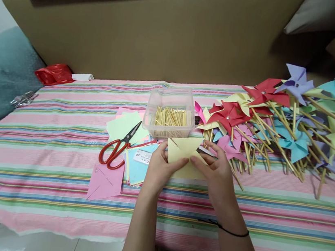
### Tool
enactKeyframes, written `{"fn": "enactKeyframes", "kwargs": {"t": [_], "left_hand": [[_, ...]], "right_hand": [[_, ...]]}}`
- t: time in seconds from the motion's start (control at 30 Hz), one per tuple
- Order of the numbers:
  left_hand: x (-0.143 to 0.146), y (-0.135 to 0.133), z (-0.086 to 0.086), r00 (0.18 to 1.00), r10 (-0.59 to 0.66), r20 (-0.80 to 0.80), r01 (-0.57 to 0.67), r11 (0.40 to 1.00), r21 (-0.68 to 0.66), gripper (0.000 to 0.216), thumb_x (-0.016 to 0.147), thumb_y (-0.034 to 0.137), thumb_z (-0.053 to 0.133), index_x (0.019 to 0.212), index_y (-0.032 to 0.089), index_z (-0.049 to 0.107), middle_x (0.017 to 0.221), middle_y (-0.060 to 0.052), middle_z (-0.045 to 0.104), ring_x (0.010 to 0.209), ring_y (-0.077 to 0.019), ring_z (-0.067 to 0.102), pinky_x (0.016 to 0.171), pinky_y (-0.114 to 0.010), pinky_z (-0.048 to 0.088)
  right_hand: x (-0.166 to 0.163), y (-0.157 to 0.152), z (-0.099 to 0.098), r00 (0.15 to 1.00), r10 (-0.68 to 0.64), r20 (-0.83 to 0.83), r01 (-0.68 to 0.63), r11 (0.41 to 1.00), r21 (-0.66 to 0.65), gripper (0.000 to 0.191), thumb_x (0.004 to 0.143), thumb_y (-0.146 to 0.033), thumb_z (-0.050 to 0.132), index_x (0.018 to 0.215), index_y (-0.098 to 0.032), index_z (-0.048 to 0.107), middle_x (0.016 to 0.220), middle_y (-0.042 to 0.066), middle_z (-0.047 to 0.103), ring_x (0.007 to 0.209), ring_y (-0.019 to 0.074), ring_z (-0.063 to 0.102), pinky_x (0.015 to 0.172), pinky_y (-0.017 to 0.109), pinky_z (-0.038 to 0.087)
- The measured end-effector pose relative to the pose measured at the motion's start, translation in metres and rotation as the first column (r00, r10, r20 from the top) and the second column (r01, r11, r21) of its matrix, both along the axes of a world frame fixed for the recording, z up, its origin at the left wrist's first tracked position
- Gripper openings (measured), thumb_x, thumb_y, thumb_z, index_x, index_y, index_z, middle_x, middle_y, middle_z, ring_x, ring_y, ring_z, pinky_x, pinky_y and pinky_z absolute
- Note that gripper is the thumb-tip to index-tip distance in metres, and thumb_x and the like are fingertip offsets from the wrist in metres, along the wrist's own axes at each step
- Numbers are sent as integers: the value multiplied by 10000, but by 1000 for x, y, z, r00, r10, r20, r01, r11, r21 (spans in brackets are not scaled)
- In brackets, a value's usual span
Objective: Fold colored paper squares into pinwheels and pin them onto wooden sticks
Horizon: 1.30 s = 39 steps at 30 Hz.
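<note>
Both my hands hold a pale yellow paper square (186, 154) with folded-in corners, just above the striped cloth. My left hand (159, 166) pinches its left edge, thumb on top. My right hand (217, 171) grips the right side, fingers curled over the paper. Right behind the paper stands a clear plastic box (173, 97) with several wooden sticks in it.
Red-handled scissors (118, 146) lie on a stack of coloured paper squares (137, 165), with a pink cut square (104, 183) in front. A heap of finished paper pinwheels on sticks (291, 121) fills the right. A red bag (53, 73) lies at the far left by the brown headboard.
</note>
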State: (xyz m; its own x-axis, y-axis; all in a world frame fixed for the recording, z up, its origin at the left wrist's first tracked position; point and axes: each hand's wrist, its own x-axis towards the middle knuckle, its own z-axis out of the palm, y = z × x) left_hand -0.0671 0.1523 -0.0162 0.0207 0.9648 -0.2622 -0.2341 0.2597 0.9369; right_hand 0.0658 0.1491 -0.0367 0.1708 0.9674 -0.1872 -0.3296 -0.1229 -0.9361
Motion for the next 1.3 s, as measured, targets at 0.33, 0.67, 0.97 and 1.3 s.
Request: {"fn": "enactKeyframes", "kwargs": {"t": [0.33, 0.67, 0.97, 1.3], "left_hand": [[-4, 2, -6, 998, 54, -36, -55, 998, -9, 520, 594, 291, 824, 1034, 181, 569, 769, -44, 740, 611, -174, 677, 579, -267, 536], [-3, 3, -6, 998, 53, -20, -52, 998, 18, 543, 623, 303, 813, 1072, 211, 523, 814, -28, 750, 601, -164, 678, 551, -257, 533], [-2, 2, -5, 999, 45, -1, -45, 999, 11, 512, 625, 277, 816, 1039, 203, 524, 800, -26, 744, 617, -162, 672, 583, -273, 535], [-3, 9, -11, 977, 182, 116, -202, 958, 205, 410, 660, 189, 772, 1010, 213, 560, 883, -6, 685, 786, -122, 647, 694, -233, 506]], "right_hand": [[3, 1, -4, 998, 19, 61, -20, 1000, 18, 702, 580, -369, 857, 1169, -228, 501, 763, 32, 753, 666, 217, 722, 575, 310, 587], [3, 0, 3, 999, 14, 45, -13, 999, -35, 709, 577, -368, 859, 1167, -247, 483, 768, 18, 746, 682, 208, 712, 602, 310, 571], [2, 0, 1, 996, 14, 92, -13, 1000, -12, 699, 600, -397, 836, 1181, -253, 475, 795, 19, 736, 688, 218, 702, 608, 340, 566], [4, -1, 2, 998, 43, 45, -40, 997, -63, 687, 587, -347, 851, 1161, -250, 487, 783, 30, 750, 692, 232, 716, 597, 333, 571]]}}
